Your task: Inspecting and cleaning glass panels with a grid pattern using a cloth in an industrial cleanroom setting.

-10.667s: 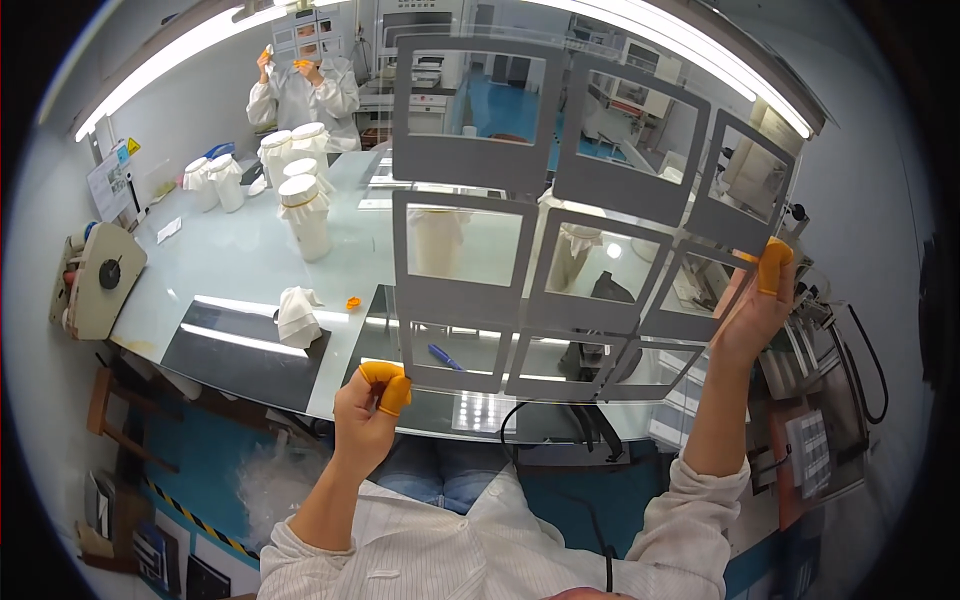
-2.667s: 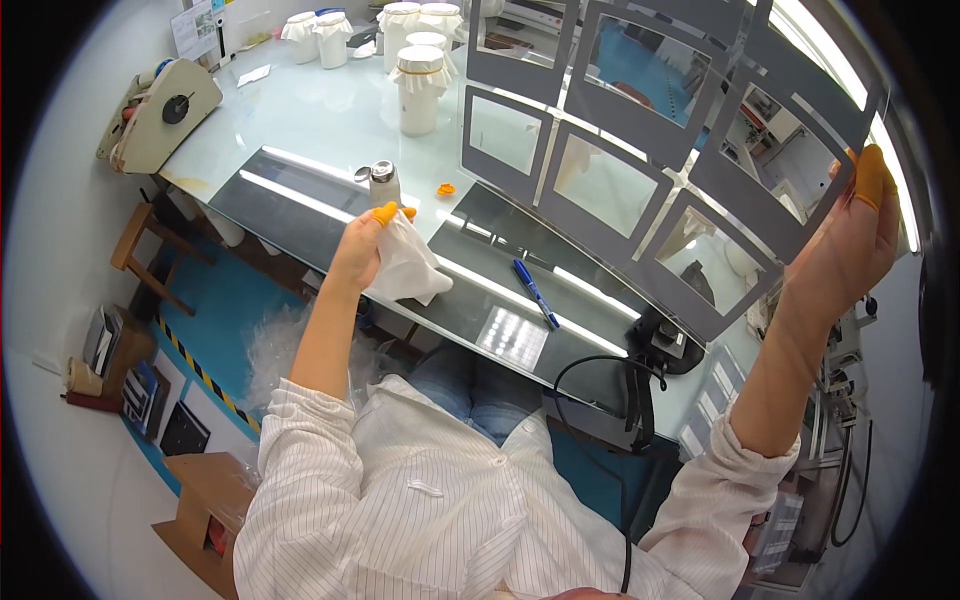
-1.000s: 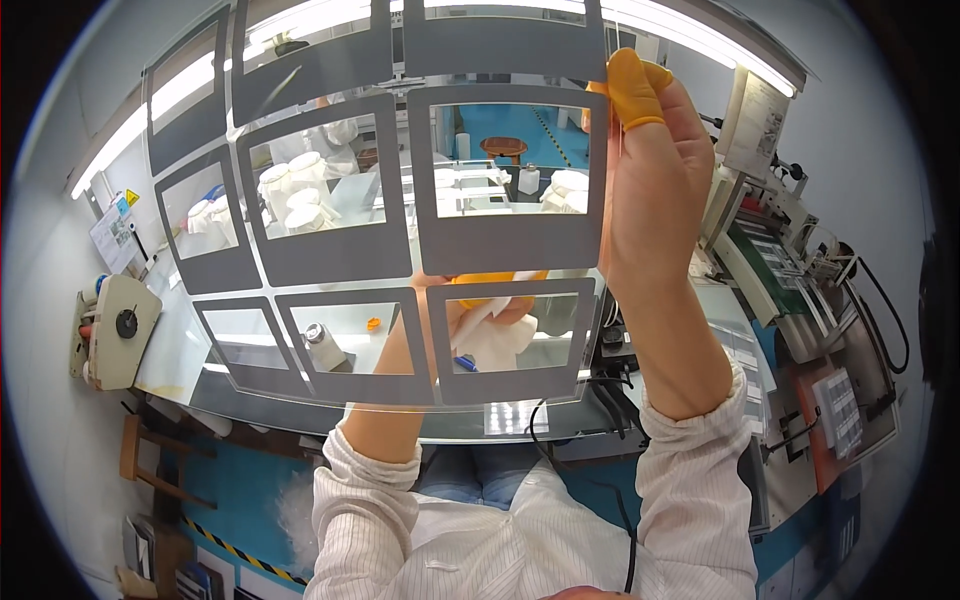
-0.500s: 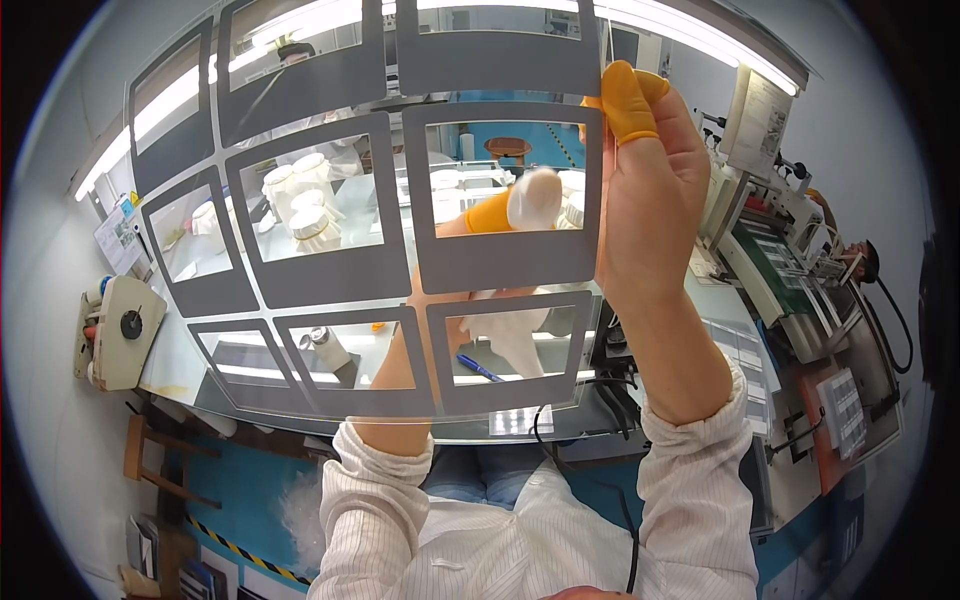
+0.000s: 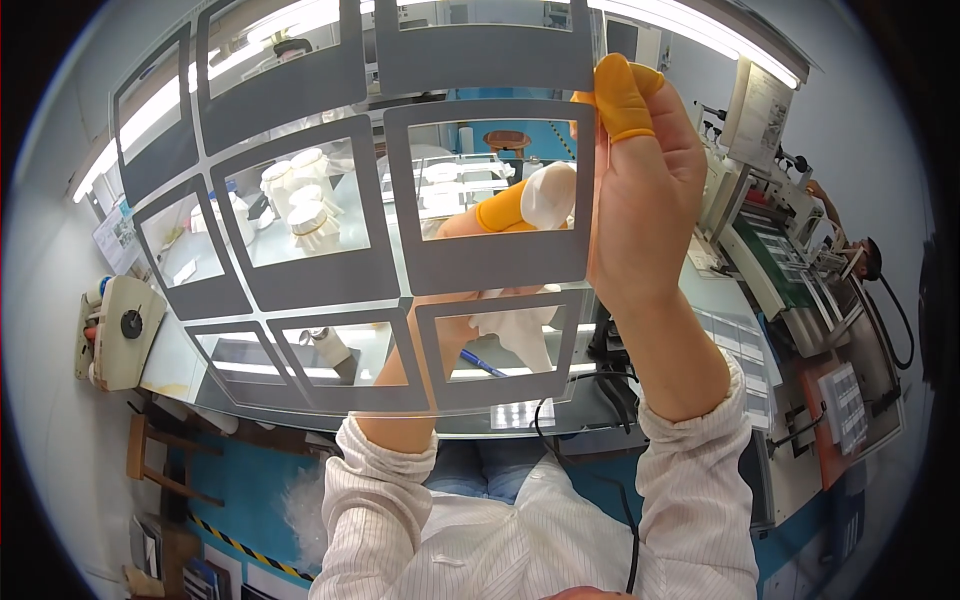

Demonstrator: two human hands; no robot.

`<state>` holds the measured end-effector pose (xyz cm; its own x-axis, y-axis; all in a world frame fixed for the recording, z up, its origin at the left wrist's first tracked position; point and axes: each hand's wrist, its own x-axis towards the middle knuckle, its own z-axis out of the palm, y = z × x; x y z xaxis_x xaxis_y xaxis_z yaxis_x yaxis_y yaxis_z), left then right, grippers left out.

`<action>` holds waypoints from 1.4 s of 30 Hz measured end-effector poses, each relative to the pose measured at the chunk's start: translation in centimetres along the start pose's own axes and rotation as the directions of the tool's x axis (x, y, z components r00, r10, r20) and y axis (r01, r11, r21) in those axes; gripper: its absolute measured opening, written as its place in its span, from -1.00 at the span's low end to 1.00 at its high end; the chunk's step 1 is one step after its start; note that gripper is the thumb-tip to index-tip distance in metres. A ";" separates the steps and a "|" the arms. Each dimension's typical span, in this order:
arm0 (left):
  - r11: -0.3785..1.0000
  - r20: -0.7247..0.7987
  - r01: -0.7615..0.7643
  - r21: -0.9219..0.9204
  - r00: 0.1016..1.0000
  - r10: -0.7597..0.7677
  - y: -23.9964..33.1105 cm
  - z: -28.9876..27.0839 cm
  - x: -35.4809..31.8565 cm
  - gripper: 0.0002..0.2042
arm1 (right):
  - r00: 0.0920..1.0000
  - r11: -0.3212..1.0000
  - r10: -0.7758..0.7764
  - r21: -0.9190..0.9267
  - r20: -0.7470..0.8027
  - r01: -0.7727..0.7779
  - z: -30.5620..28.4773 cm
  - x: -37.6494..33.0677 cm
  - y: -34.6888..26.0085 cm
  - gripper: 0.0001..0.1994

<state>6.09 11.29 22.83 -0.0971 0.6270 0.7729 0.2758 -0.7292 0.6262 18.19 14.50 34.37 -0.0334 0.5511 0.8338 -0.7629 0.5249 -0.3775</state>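
Observation:
A large clear sheet printed with rows of grey rectangular frames (image 5: 490, 268) stands raised and tilted in front of me. My right hand (image 5: 648, 190), yellow finger cots on its fingers, pinches the sheet's right edge near the upper corner. Behind the sheet, seen through a clear window, is my left hand (image 5: 500, 212), also with yellow finger cots. A white cloth (image 5: 549, 197) covers its fingertip, close to that window's right side. More of the cloth hangs below, in the lower window. The grey frames hide part of my left hand.
Several cloth-covered white jars (image 5: 312, 218) stand on the glass-topped table. A small bottle (image 5: 328, 347) and a blue pen (image 5: 482, 362) lie nearer. At the right is a machine with a green bed (image 5: 765, 265); at the left, a beige device (image 5: 125, 330). A black cable (image 5: 632, 500) hangs beside me.
My left hand has moved right and slightly up with the cloth, toward the window's right side. The sheet has shifted slightly left, my right hand still pinching its edge.

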 end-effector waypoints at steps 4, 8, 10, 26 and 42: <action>0.983 0.024 0.000 0.185 1.000 -0.004 -0.2 -1.8 -0.1 -0.68 | 0.998 0.999 -0.024 -0.029 0.062 0.026 -0.6 0.0 -0.2 -0.84; 0.935 0.056 -0.001 0.354 0.998 -0.021 0.2 -1.2 -4.2 -0.70 | 0.999 0.998 -0.031 -0.050 0.026 0.032 -1.7 0.1 -0.1 -0.72; 0.917 0.063 -0.005 0.399 0.998 -0.023 0.4 -1.2 -4.9 -0.71 | 0.999 0.997 -0.029 -0.069 0.044 0.032 -1.4 0.0 -0.6 -0.72; 0.565 0.115 -0.292 0.772 0.938 0.327 11.9 1.1 -3.6 -0.59 | 0.954 0.939 -0.298 -0.167 0.037 0.300 -4.2 0.9 0.9 -0.89; 0.221 0.113 -0.218 0.951 0.906 0.408 9.7 5.6 -1.5 -0.49 | 0.945 0.939 -0.323 -0.105 0.050 0.326 -2.8 -0.8 0.2 -0.91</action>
<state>14.24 4.78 27.15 0.1322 0.3013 0.9443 0.9912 -0.0373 -0.1268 19.87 15.98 32.49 0.1821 0.3189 0.9301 -0.6600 0.7408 -0.1248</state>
